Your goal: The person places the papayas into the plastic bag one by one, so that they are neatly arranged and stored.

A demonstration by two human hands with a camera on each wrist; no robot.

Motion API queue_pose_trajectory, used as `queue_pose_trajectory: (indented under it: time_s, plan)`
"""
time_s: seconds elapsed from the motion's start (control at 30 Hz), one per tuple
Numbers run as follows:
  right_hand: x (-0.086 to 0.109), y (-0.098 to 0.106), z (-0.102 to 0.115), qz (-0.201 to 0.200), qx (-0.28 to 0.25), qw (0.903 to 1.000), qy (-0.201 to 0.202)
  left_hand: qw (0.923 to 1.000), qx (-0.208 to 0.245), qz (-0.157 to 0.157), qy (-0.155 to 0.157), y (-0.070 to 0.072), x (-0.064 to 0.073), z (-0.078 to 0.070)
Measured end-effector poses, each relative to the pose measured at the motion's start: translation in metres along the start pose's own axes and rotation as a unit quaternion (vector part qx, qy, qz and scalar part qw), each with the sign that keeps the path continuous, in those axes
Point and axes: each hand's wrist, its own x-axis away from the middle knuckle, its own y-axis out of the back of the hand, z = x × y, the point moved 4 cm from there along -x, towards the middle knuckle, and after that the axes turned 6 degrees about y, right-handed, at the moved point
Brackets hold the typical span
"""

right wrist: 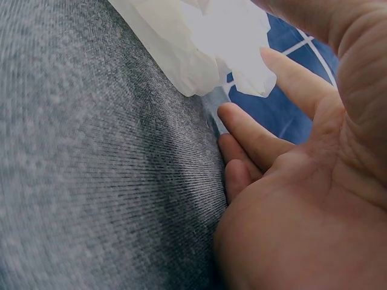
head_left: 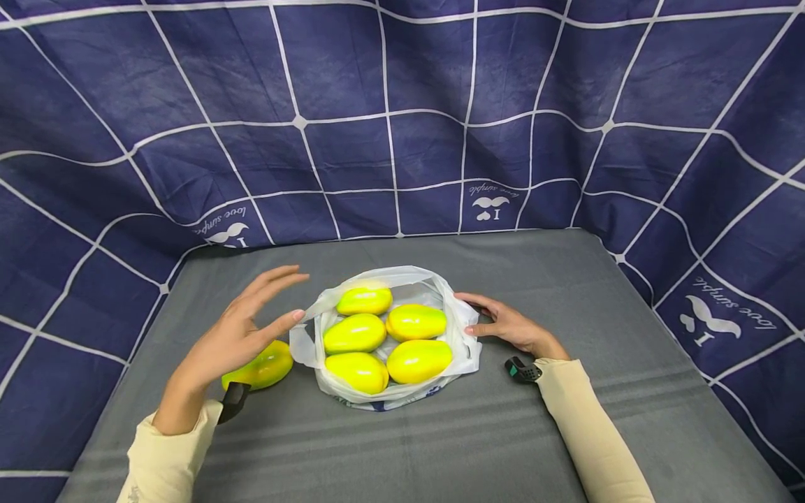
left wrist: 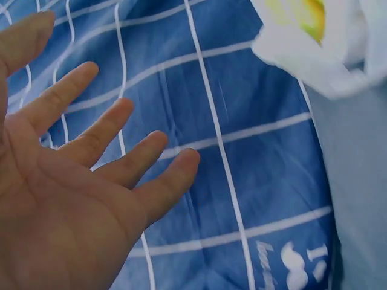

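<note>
A white plastic bag [head_left: 462, 363] stands with its mouth spread wide in the head view. Inside it lie several smooth yellow fruits, mango-like, one of them a fruit [head_left: 416, 323] near the right wall. My left hand [head_left: 235, 342] hovers at the bag's left side, fingers extended and apart, holding nothing; the left wrist view shows its bare palm [left wrist: 78, 199]. Partly hidden under that hand, another yellow-green fruit [head_left: 272, 367] lies on the table. At the bag's right rim, my right hand [head_left: 512, 327] touches the plastic with thumb and index finger, their tips apart.
A grey cloth-covered table [head_left: 440, 447] lies beneath everything. Behind it and at both sides hangs a dark blue curtain [head_left: 428, 154] with white grid lines. Black bands, one a wrist strap [head_left: 522, 370], sit at both wrists.
</note>
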Motion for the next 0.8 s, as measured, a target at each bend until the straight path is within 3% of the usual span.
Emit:
queue_pose_trajectory:
  time_s: [0.1, 0.3, 0.57, 0.8]
  plan:
    - [0.0, 0.001, 0.0, -0.002, 0.001, 1.0, 0.002, 0.9998, 0.004, -0.009, 0.015, 0.008, 0.012, 0.01]
    - [0.0, 0.001, 0.0, 0.0, 0.006, 1.0, 0.003, 0.9983, 0.004, 0.018, 0.055, 0.013, 0.029, 0.038]
    - [0.002, 0.002, 0.001, -0.007, 0.013, 0.9999, -0.006, 0.9889, 0.048, 0.092, 0.106, 0.002, 0.04, 0.072]
    - [0.001, -0.001, 0.001, -0.004, 0.005, 1.0, -0.003, 0.9871, 0.041, 0.114, 0.105, -0.007, 0.048, 0.092]
